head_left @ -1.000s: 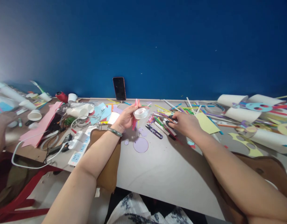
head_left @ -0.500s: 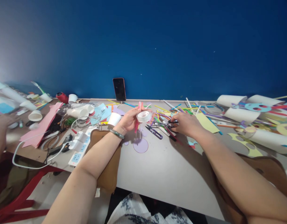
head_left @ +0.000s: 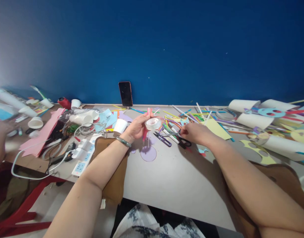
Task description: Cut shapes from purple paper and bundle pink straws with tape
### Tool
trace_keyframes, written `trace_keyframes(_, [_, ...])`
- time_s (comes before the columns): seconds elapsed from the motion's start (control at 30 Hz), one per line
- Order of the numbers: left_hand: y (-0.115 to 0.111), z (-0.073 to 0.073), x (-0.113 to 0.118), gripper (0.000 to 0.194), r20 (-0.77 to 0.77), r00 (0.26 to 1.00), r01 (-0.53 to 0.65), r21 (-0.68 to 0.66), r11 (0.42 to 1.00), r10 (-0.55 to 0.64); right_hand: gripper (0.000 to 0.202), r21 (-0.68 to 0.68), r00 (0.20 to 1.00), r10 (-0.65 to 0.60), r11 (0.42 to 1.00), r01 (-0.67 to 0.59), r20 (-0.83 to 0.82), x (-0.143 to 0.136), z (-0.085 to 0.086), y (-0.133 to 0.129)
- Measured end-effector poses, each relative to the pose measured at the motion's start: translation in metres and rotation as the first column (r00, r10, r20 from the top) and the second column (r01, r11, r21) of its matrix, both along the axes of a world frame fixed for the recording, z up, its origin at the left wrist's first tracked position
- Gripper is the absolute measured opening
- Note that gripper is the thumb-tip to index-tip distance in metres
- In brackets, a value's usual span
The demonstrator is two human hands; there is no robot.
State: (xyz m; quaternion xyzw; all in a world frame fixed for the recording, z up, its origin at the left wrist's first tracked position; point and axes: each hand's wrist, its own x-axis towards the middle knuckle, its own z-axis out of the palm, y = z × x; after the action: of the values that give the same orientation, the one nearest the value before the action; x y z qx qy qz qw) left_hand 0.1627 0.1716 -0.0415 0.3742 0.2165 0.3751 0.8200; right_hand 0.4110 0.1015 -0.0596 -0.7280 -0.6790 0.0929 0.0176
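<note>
My left hand (head_left: pixel 138 126) is closed around a roll of clear tape (head_left: pixel 153 123) and some pink-red strips (head_left: pixel 145 133), which stick out above and below the fingers. On the right, the curled fingers of my right hand (head_left: pixel 193 132) are at the black handles of a pair of scissors (head_left: pixel 185 142), whose blades point left, low over the tabletop. Between the hands lie dark thread snips (head_left: pixel 163 139) and several markers (head_left: pixel 172 137). A purple paper circle (head_left: pixel 148 154) rests below my left hand.
A phone (head_left: pixel 125 94) leans against the blue wall. To the left are a white cup (head_left: pixel 120 126), a power strip (head_left: pixel 80 167), cables and pink paper (head_left: pixel 44 134). Another person's hand (head_left: pixel 2 132) shows at the far left. Yellow paper (head_left: pixel 217 129) and white paper tubes (head_left: pixel 254 121) lie right.
My right hand has lowered slightly and shifted left; more of the scissors' black handles now shows below the fingers. My left hand keeps the tape roll and strips in nearly the same place.
</note>
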Motion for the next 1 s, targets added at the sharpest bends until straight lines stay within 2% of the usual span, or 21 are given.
trace_keyframes(0.1, [-0.002,0.002,0.001,0.011,-0.001,1.000,0.029,-0.011,1.000,-0.029,0.020,0.183,0.995,-0.048,0.981,0.064,-0.090,-0.011,-0.013,0.006])
trace_keyframes(0.2, [-0.003,0.003,0.002,0.012,0.010,0.999,0.047,-0.011,0.999,-0.047,0.028,0.294,0.983,0.038,0.956,0.018,-0.182,-0.024,-0.028,0.013])
trace_keyframes(0.4, [0.000,-0.003,0.002,0.011,0.053,0.996,0.074,0.014,0.997,-0.075,0.016,0.273,0.966,0.005,0.960,0.069,-0.260,-0.032,-0.043,0.020])
trace_keyframes(0.53, [0.001,-0.005,0.001,0.010,0.041,0.997,0.062,0.014,0.998,-0.063,0.016,0.333,0.945,0.018,0.938,0.097,-0.326,-0.032,-0.048,0.021])
trace_keyframes(0.6, [0.001,-0.004,0.001,0.010,0.039,0.997,0.063,0.017,0.998,-0.063,0.015,0.349,0.902,0.014,0.925,0.153,-0.431,-0.031,-0.051,0.021])
trace_keyframes(0.7, [0.000,-0.004,0.001,0.011,0.039,0.997,0.064,0.017,0.998,-0.064,0.014,0.301,0.792,-0.023,0.918,0.259,-0.610,-0.030,-0.054,0.022])
trace_keyframes(0.77, [0.001,-0.004,0.001,0.012,0.033,0.998,0.058,0.015,0.998,-0.058,0.014,0.300,0.753,0.004,0.919,0.257,-0.658,-0.031,-0.050,0.020])
trace_keyframes(0.8, [0.001,-0.004,0.001,0.012,0.028,0.998,0.053,0.015,0.998,-0.053,0.016,0.323,0.754,0.053,0.922,0.215,-0.655,-0.032,-0.047,0.018])
trace_keyframes(0.87, [0.002,-0.004,0.000,0.012,0.015,0.999,0.039,0.020,0.999,-0.040,0.018,0.388,0.768,0.223,0.921,0.036,-0.600,-0.037,-0.040,0.010])
trace_keyframes(0.93, [0.002,-0.004,0.000,0.012,0.006,1.000,0.024,0.026,0.999,-0.024,0.021,0.436,0.772,0.422,0.875,-0.210,-0.475,-0.044,-0.035,0.000])
trace_keyframes(1.0, [0.003,-0.004,0.000,0.011,0.000,1.000,0.008,0.031,0.999,-0.008,0.023,0.421,0.773,0.555,0.808,-0.413,-0.308,-0.052,-0.033,-0.009])
